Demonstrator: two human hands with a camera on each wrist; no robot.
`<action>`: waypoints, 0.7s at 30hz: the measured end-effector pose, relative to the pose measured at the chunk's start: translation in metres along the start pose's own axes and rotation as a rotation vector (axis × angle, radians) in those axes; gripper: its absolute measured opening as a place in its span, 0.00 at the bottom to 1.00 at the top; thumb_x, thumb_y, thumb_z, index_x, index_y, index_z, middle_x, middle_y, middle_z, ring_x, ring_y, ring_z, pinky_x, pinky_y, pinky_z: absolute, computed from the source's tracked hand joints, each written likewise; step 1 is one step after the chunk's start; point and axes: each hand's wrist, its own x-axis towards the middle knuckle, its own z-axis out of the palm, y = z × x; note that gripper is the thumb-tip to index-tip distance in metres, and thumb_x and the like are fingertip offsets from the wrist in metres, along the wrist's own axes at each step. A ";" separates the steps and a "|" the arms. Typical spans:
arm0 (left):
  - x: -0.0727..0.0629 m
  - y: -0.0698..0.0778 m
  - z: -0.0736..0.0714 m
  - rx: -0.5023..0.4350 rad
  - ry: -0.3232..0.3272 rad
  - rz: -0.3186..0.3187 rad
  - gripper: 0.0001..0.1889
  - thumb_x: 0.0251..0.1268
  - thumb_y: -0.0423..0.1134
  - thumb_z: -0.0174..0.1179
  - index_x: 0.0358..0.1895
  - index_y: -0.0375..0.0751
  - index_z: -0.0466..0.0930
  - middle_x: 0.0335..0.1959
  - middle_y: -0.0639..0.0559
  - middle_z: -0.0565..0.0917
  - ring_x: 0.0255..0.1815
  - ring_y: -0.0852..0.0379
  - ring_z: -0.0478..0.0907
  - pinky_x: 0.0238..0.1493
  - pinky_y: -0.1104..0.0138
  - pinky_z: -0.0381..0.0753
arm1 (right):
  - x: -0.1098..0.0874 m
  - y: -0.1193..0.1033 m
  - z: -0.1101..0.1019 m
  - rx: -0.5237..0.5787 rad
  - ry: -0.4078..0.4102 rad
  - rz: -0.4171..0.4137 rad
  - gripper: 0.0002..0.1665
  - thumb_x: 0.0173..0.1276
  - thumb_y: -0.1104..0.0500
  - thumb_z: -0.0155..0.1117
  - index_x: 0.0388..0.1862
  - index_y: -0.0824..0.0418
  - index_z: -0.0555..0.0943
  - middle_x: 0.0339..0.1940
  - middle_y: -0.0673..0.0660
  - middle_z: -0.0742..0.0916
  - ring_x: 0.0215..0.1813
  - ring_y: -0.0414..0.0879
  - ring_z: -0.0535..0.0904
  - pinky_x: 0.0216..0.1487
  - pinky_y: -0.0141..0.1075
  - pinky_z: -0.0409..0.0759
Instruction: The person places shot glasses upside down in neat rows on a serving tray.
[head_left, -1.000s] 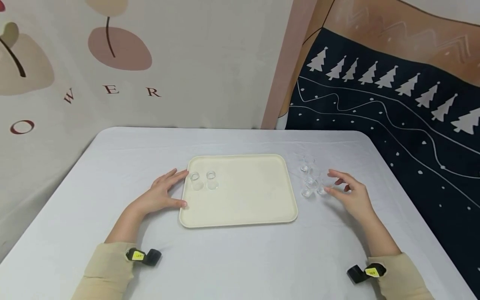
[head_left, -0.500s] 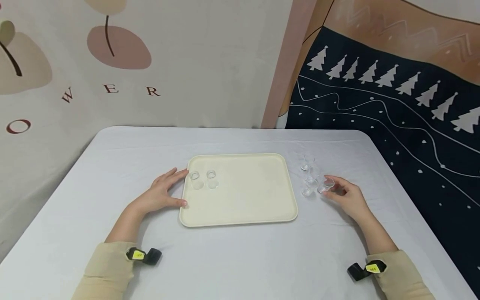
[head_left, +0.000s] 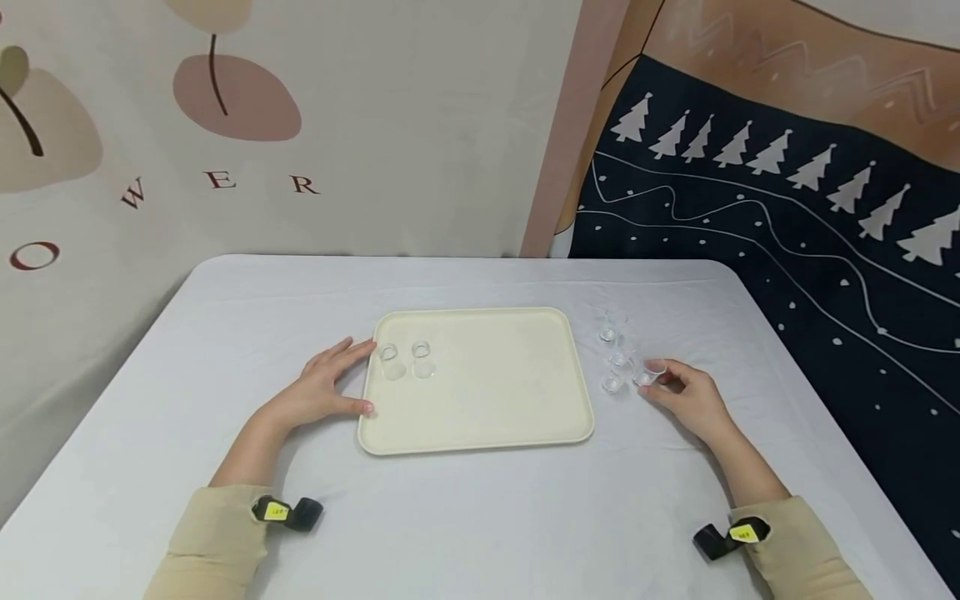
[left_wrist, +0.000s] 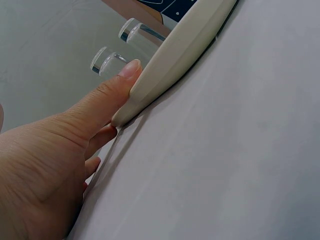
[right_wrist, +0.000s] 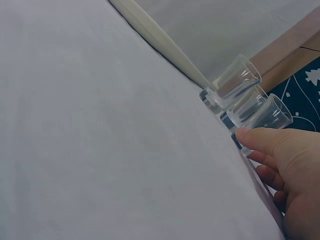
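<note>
Against the left edge of the cream tray [head_left: 495, 392] rests my left hand [head_left: 318, 392], its fingers spread and thumb extended. In the left wrist view the thumb [left_wrist: 112, 87] lies on the tray's rim. Two clear shot glasses, a left one [head_left: 392, 364] and a right one [head_left: 423, 361], stand upside down on the tray near that hand. My right hand [head_left: 693, 402] pinches an upright shot glass [head_left: 647, 373] between thumb and fingers, right of the tray. More upright shot glasses [right_wrist: 234, 82] stand close beside it; some overlap in view.
A white cloth [head_left: 480, 517] covers the table. Behind it hang a pale printed curtain [head_left: 420, 150] and a dark cloth with trees [head_left: 750, 208]. The loose glasses [head_left: 611, 382] stand just off the tray's right edge.
My right hand has closed in on the nearest shot glass and now pinches it, having held its fingers apart around it a second ago. The left hand and the tray stay put.
</note>
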 end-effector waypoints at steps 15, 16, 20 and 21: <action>-0.001 0.001 0.000 0.003 -0.001 0.009 0.57 0.40 0.59 0.74 0.76 0.48 0.54 0.76 0.35 0.46 0.73 0.28 0.36 0.60 0.27 0.38 | -0.003 -0.003 -0.001 -0.042 0.070 -0.009 0.21 0.60 0.57 0.72 0.50 0.65 0.82 0.32 0.57 0.83 0.37 0.48 0.76 0.37 0.31 0.74; -0.001 0.001 0.000 0.003 -0.002 0.008 0.57 0.39 0.59 0.74 0.75 0.48 0.54 0.76 0.35 0.46 0.73 0.29 0.36 0.60 0.27 0.38 | -0.003 -0.003 -0.002 -0.037 0.080 -0.016 0.20 0.60 0.58 0.72 0.49 0.65 0.82 0.31 0.56 0.83 0.36 0.47 0.75 0.36 0.29 0.73; -0.001 0.000 0.000 0.003 0.000 0.002 0.57 0.38 0.59 0.74 0.75 0.47 0.54 0.76 0.35 0.46 0.73 0.29 0.36 0.60 0.27 0.38 | -0.003 -0.005 -0.003 -0.009 0.121 -0.044 0.18 0.58 0.62 0.72 0.47 0.66 0.82 0.30 0.58 0.83 0.32 0.43 0.73 0.30 0.28 0.70; 0.000 0.000 0.000 0.005 0.001 0.000 0.57 0.38 0.59 0.74 0.75 0.48 0.54 0.76 0.35 0.46 0.73 0.29 0.36 0.60 0.28 0.38 | -0.003 -0.006 -0.004 -0.002 0.130 -0.048 0.18 0.58 0.62 0.73 0.47 0.67 0.82 0.30 0.58 0.84 0.32 0.42 0.72 0.29 0.28 0.70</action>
